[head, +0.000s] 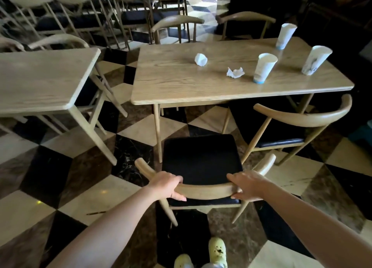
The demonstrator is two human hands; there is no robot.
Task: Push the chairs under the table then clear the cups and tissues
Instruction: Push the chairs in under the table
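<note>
Both hands on chair point(201, 161) backrest: left hand point(168, 185) wrapped, right hand point(248, 185) w/ fingers curled over rail. Chair sits clear of table point(181, 82), straight ahead; I'd push fwd.

Your forearms are bare, without sleeves, watch or rings on the left hand point(168, 185) or right hand point(248, 185). You wear pale yellow-green shoes point(217, 250) and light trouser cuffs.
</note>
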